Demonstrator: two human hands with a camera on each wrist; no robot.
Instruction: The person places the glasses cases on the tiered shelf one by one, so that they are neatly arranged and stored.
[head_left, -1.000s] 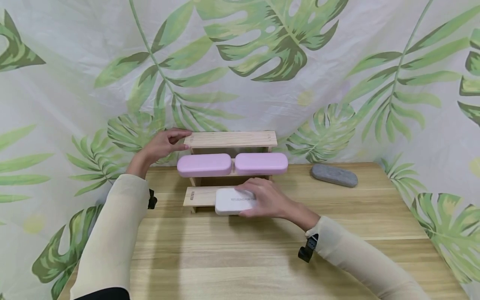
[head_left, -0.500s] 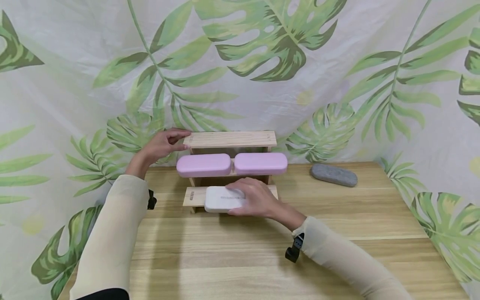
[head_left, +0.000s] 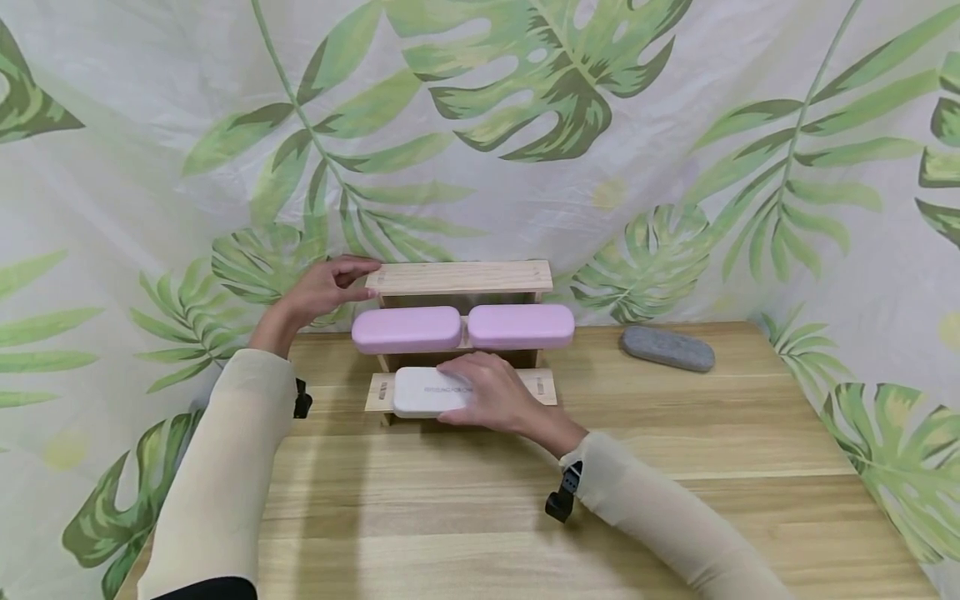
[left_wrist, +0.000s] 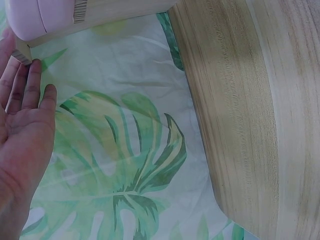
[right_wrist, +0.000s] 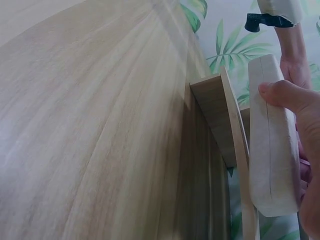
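Observation:
My right hand point(head_left: 495, 396) grips a white, rounded, hard case, like a glasses case point(head_left: 429, 392), with faint lettering on its lid. Thumb in front and fingers behind, it holds the case right at the lowest step of a three-step wooden stand point(head_left: 378, 393). In the right wrist view, the case point(right_wrist: 272, 150) lies close along the step's board point(right_wrist: 235, 120). At the stand's top board point(head_left: 465, 277), my left hand point(head_left: 318, 292) holds the left end between thumb and fingers. Two lilac cases of similar shape, one left point(head_left: 407, 330) and one right point(head_left: 521, 326), lie side by side on the middle step.
A grey felt-like case point(head_left: 667, 348) lies on the wooden table point(head_left: 450, 517), right of the stand near the back edge. Behind the table hangs a leaf-patterned cloth point(head_left: 517, 208). A dark wrist camera mount point(head_left: 562, 493) sits on the right sleeve.
My right hand has moved the white case leftward along the lowest step, uncovering the step's right end. My left hand keeps its place on the top board.

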